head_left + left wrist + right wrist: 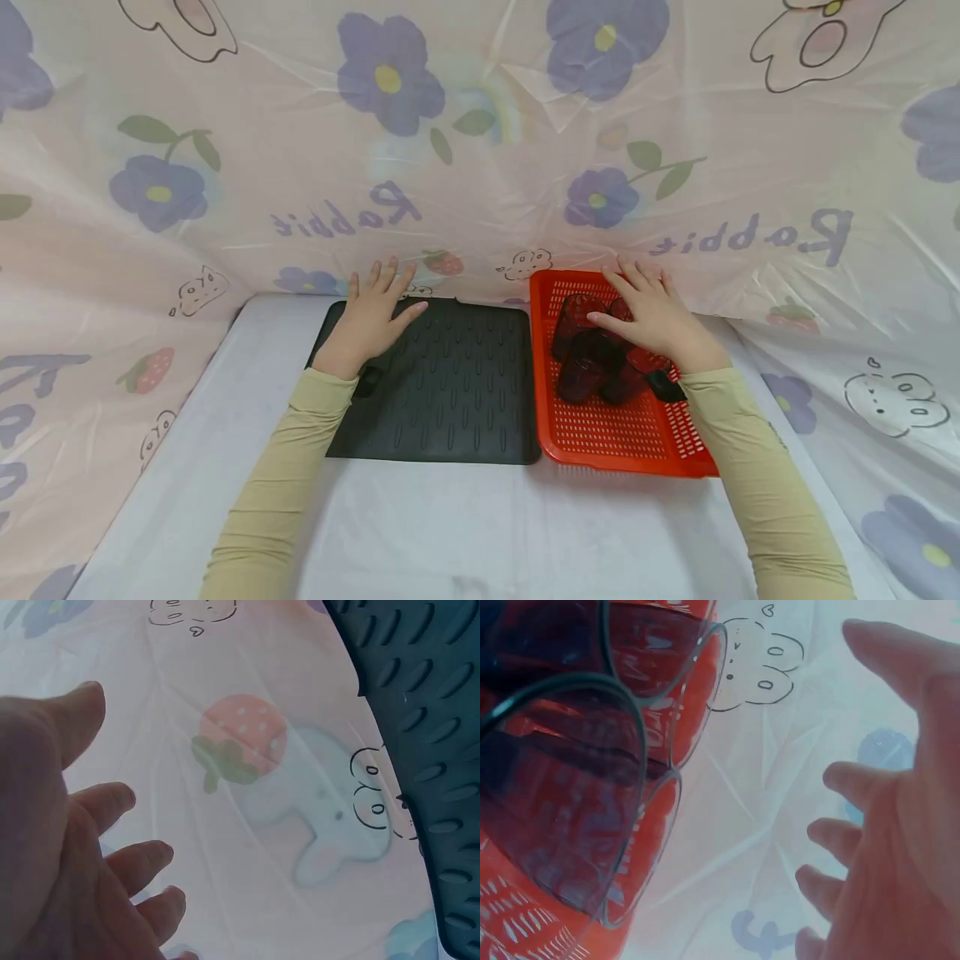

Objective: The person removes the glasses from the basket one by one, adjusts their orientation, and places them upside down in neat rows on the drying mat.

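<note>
Above the left part of a black ridged mat [465, 375], my left hand [369, 323] is held with fingers spread and nothing in it. The left wrist view shows that hand [90, 825] apart from the mat. On the right, my right hand [656, 321] hovers over the far right part of a red plastic basket [600, 446], fingers straight and spread. Several dark see-through glasses [579, 379] lie close together in the basket, partly hidden by this hand. In the right wrist view the glasses' rims [641, 750] stand apart from my fingers [862, 784].
Mat and basket lie side by side on a white tabletop [420, 525]. A pale curtain [480, 183] with flowers, rabbits and strawberries rises right behind them and along both sides.
</note>
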`<action>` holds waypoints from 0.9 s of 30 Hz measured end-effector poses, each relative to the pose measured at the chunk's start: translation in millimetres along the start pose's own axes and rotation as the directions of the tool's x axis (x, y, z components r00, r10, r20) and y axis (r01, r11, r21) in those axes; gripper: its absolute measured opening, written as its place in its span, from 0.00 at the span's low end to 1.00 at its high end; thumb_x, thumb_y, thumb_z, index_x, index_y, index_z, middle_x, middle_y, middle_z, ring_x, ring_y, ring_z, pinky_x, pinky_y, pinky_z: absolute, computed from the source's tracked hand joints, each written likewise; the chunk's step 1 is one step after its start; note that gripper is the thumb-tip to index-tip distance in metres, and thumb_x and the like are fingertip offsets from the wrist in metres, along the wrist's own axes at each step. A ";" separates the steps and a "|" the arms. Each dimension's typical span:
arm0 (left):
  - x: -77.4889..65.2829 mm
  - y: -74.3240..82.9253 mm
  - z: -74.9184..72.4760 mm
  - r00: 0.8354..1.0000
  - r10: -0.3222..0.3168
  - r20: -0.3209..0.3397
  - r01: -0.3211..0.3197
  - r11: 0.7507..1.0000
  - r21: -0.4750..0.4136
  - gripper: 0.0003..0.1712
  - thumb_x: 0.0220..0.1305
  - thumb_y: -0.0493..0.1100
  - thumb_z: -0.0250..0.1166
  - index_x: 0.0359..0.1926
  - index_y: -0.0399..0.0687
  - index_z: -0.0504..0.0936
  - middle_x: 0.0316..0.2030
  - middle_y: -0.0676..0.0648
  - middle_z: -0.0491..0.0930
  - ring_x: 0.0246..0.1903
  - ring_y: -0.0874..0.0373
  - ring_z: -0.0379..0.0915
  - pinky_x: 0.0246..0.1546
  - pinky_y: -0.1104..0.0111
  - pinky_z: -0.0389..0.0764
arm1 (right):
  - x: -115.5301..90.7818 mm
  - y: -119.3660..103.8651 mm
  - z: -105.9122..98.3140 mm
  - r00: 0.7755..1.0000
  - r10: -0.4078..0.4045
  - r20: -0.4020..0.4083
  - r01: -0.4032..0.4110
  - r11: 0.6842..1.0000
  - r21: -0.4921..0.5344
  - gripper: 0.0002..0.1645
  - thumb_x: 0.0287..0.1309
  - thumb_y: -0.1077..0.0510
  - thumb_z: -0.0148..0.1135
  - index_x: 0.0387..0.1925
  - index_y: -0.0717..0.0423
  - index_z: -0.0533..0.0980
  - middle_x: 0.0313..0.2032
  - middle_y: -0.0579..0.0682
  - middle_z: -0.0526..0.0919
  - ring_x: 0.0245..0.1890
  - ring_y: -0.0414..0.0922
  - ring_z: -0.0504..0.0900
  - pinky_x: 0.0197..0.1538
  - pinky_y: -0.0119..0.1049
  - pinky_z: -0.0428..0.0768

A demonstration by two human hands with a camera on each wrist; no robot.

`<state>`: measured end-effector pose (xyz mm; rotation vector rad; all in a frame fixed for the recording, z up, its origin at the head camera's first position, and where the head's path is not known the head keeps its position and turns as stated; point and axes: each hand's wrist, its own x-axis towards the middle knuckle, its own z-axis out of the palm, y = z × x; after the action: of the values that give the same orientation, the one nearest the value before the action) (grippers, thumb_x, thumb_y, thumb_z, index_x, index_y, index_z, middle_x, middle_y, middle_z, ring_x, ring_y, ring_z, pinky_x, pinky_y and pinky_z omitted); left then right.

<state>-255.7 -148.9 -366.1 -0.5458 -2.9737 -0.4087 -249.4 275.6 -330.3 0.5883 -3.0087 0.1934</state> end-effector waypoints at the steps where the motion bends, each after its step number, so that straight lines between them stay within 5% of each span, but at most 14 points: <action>1: -0.4 -0.9 -1.2 1.000 0.004 0.000 -0.004 1.000 -0.017 0.42 0.70 0.69 0.40 0.76 0.58 0.40 0.74 0.41 0.37 0.72 0.44 0.24 0.66 0.42 0.28 | 0.2 0.5 -0.7 1.000 -0.011 -0.006 0.011 1.000 0.003 0.53 0.60 0.28 0.50 0.74 0.55 0.50 0.73 0.62 0.44 0.71 0.63 0.42 0.68 0.59 0.28; 7: -4.9 -5.0 -10.9 0.999 0.039 -0.013 -0.041 0.977 -0.212 0.41 0.70 0.66 0.46 0.75 0.52 0.50 0.74 0.41 0.40 0.72 0.45 0.28 0.68 0.46 0.27 | 0.6 3.4 -7.3 0.994 -0.074 -0.076 0.077 0.997 0.028 0.52 0.60 0.34 0.58 0.74 0.55 0.51 0.70 0.64 0.53 0.69 0.64 0.51 0.70 0.59 0.41; 15: -8.6 -7.8 -20.0 0.993 0.081 -0.089 -0.113 0.877 -0.467 0.38 0.70 0.60 0.52 0.74 0.50 0.55 0.73 0.44 0.48 0.71 0.46 0.42 0.66 0.45 0.51 | -5.2 7.0 -21.7 0.991 -0.061 -0.117 0.087 0.969 0.230 0.46 0.60 0.43 0.62 0.72 0.56 0.56 0.68 0.62 0.59 0.68 0.61 0.56 0.66 0.60 0.55; 19: -10.8 -7.0 -23.7 0.991 0.065 -0.115 -0.121 0.804 -0.582 0.35 0.71 0.57 0.53 0.73 0.54 0.56 0.71 0.44 0.54 0.70 0.46 0.47 0.67 0.48 0.54 | -8.6 10.9 -25.3 0.989 -0.036 -0.146 0.084 0.939 0.334 0.40 0.62 0.45 0.62 0.70 0.56 0.61 0.66 0.61 0.64 0.66 0.61 0.59 0.65 0.62 0.57; 23: -12.4 -6.7 -26.7 0.992 0.045 -0.122 -0.118 0.700 -0.705 0.33 0.72 0.52 0.54 0.73 0.54 0.57 0.71 0.46 0.56 0.69 0.47 0.51 0.66 0.49 0.58 | -13.6 11.5 -29.6 0.989 0.003 -0.149 0.061 0.906 0.420 0.34 0.64 0.47 0.60 0.68 0.54 0.64 0.64 0.60 0.67 0.64 0.60 0.63 0.64 0.62 0.59; 27: -13.3 -7.4 -28.9 0.991 0.038 -0.130 -0.127 0.611 -0.781 0.31 0.73 0.48 0.53 0.73 0.52 0.57 0.70 0.45 0.58 0.68 0.47 0.55 0.63 0.50 0.63 | -20.9 10.0 -34.1 0.991 0.059 -0.116 0.015 0.835 0.550 0.31 0.66 0.49 0.58 0.67 0.54 0.66 0.62 0.60 0.69 0.62 0.59 0.68 0.62 0.59 0.63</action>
<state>-244.8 -168.0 -342.0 -0.6778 -2.4963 -1.7211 -232.3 297.2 -299.6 0.5444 -2.8100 1.0834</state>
